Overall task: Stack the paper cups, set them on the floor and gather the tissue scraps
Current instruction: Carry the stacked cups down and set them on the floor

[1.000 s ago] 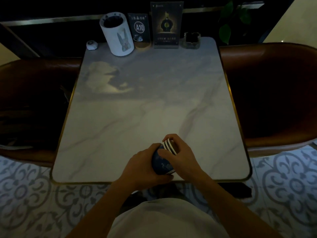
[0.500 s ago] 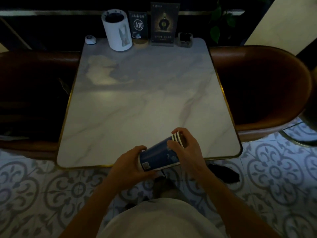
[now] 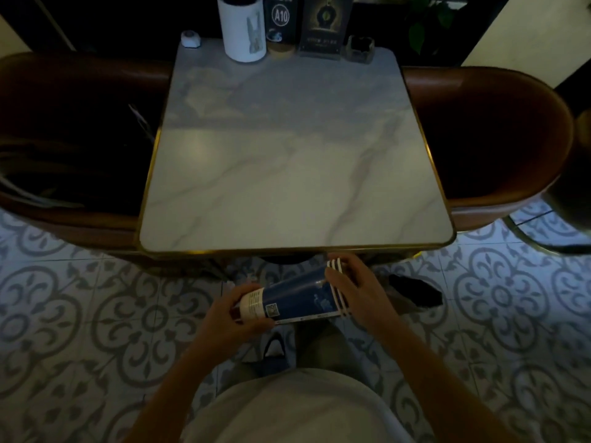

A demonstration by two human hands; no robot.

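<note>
A stack of dark blue paper cups [image 3: 294, 295] lies on its side in the air, in front of the table's near edge and above the tiled floor. White rims show at its right end and a white label at its left end. My left hand [image 3: 236, 318] grips the bottom end. My right hand [image 3: 355, 289] wraps the rim end. No tissue scraps show on the table top.
The marble table [image 3: 287, 174] with a gold rim carries a white cylinder holder [image 3: 243, 30], an A10 sign [image 3: 280, 17], a menu stand [image 3: 326, 24] and an ashtray [image 3: 360, 47] at its far edge. Brown chairs [image 3: 499, 139] flank it. A dark object [image 3: 415, 292] lies on the patterned floor.
The cup stack has come off the table top toward me, past the near edge, and tipped onto its side. Both hands kept hold of it. My view has pulled back.
</note>
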